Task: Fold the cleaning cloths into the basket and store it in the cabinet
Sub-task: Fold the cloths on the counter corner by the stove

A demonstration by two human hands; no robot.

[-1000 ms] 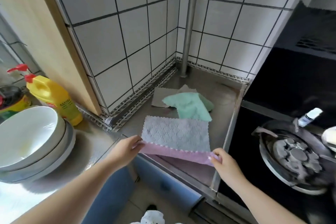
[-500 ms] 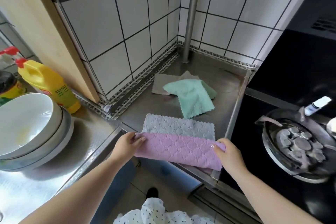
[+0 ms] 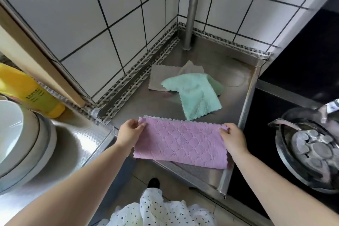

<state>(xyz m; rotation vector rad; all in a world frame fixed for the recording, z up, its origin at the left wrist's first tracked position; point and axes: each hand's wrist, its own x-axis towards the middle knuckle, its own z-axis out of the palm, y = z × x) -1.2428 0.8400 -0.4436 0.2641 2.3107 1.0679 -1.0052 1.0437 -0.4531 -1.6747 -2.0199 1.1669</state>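
A pink quilted cloth (image 3: 180, 143) lies folded in half on the steel counter (image 3: 231, 64), its far edge lined up with the layer below. My left hand (image 3: 129, 133) pinches its far left corner. My right hand (image 3: 232, 138) pinches its far right corner. Behind it a mint green cloth (image 3: 194, 93) lies crumpled on a grey cloth (image 3: 157, 77). No basket or cabinet is in view.
A steel pole (image 3: 191, 9) stands in the tiled corner. Stacked white bowls (image 3: 16, 134) and a yellow bottle (image 3: 31, 91) sit at the left beside a wooden board (image 3: 33, 49). A stove burner (image 3: 311, 148) lies at the right.
Both hands carried the cloth's near edge up and away over the far edge, so the pink side now covers the grey side. The camera has tilted down.
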